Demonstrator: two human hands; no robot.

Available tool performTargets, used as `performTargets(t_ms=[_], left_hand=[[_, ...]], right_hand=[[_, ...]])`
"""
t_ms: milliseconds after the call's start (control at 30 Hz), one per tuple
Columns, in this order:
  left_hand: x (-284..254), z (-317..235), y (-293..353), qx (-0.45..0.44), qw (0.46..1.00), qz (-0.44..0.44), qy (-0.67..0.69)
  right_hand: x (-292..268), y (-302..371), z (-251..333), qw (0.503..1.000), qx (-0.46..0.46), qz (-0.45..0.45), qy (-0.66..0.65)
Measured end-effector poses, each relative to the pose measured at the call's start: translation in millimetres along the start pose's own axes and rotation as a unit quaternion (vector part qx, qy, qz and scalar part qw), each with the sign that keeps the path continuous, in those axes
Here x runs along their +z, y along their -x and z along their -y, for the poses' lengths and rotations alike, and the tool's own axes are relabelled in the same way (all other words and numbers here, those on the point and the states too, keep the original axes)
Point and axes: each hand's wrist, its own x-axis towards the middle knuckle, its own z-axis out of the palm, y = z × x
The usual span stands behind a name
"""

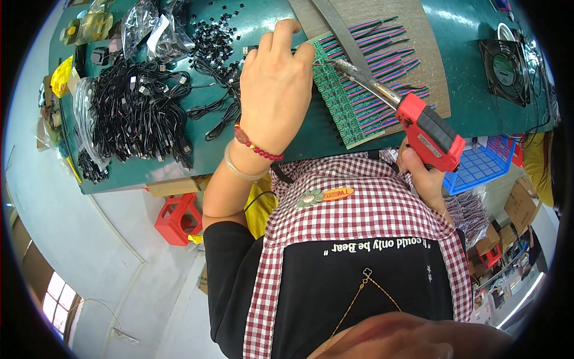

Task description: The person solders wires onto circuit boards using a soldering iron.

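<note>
My right hand [423,173] is wrapped round the grip of a red and black soldering gun [427,131]. Its long metal tip reaches left onto a panel of small green circuit boards [338,99]. My left hand [276,84] hangs over the panel's upper left corner, back of the hand up, fingers bent and closed; whatever they hold is hidden. Rows of thin multicoloured wires [385,84] run out from the panel's right side. A flat grey metal bar [347,36] lies slanted across the wires. Panel and wires rest on a brown board [433,72].
A heap of black USB cables [140,110] lies on the green table [224,146] at left. Behind it are small black connectors [215,39] and clear plastic bags [170,33]. A black fan [505,70] stands at right. Below are a blue basket [481,167] and a red stool [179,220].
</note>
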Motion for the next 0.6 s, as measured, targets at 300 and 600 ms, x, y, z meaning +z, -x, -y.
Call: performTargets(t_ms=[300,600], left_hand=[[-0.1,-1.4,-0.2,-0.001,1.000,-0.009,0.005],[1.7,-0.8,0.1,0.000,1.000,-0.015,0.010]], right_hand=[[1.5,-1.2,-3.1,1.000,-0.027,-0.002,0.013],[5.3,-1.7,2.2,0.999,-0.043,-0.018,0.014]])
